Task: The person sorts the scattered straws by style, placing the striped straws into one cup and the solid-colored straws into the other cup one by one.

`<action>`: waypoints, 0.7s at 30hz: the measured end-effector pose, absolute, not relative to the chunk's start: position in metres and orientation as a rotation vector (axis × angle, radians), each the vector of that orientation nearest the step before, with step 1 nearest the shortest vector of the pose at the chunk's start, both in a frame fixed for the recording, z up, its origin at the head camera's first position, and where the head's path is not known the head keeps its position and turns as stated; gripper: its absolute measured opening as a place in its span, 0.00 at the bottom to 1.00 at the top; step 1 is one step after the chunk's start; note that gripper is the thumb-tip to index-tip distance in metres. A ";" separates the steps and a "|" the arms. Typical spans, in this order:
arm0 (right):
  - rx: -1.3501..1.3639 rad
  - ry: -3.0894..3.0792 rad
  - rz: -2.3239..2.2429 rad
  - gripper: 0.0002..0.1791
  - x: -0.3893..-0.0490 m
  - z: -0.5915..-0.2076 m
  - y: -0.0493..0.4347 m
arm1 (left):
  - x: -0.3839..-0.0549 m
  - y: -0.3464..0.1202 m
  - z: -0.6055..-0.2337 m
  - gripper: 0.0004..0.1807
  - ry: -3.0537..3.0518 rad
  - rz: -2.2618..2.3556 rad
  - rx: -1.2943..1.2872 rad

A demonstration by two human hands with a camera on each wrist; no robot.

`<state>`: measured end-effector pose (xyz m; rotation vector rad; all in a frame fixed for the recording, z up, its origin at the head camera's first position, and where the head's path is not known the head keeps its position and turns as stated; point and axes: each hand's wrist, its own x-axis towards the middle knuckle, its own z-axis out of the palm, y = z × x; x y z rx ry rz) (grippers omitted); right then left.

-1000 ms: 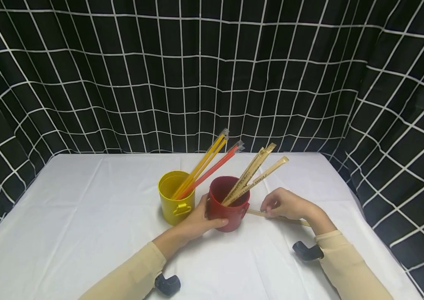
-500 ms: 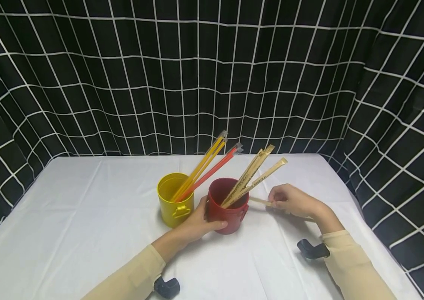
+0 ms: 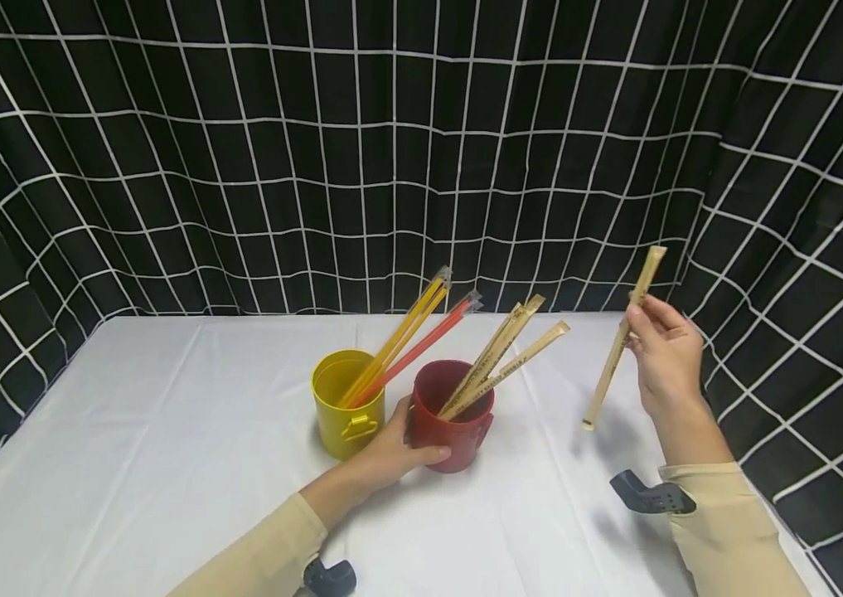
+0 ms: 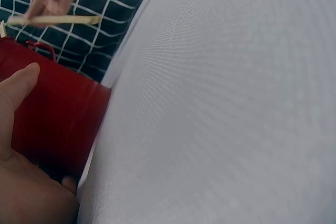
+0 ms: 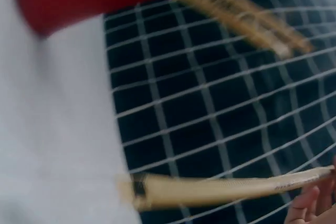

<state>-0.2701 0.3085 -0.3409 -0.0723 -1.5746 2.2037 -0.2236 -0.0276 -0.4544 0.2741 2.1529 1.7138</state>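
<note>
My left hand [image 3: 399, 448] grips the side of a red bucket [image 3: 454, 444], thumb across its front; the left wrist view shows the thumb [image 4: 23, 85] on the red wall. Several tan paper-wrapped straws [image 3: 491, 365] lean to the right out of this bucket. Raised at the right, my right hand [image 3: 667, 356] pinches one more paper-wrapped straw [image 3: 611, 361] near its upper part. That straw slants, its lower end hanging over the table. Printed lettering runs along its wrapper, and a dark band [image 5: 139, 188] marks the near end in the right wrist view.
A yellow bucket [image 3: 327, 423] stands just left of the red one. Yellow straws [image 3: 406, 327] and orange straws [image 3: 421, 344] in clear wrappers lean out of it. White cloth [image 3: 167, 448] covers the table, and a black grid curtain [image 3: 361, 149] surrounds it.
My right hand has picked up the paper-wrapped straw from the table beside the red bucket and lifted it up and to the right. The left hand stays on the red bucket.
</note>
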 end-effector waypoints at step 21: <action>0.571 -1.152 2.421 0.08 -0.226 -0.311 0.258 | -0.222 -0.028 -0.453 0.57 2.175 1.692 0.260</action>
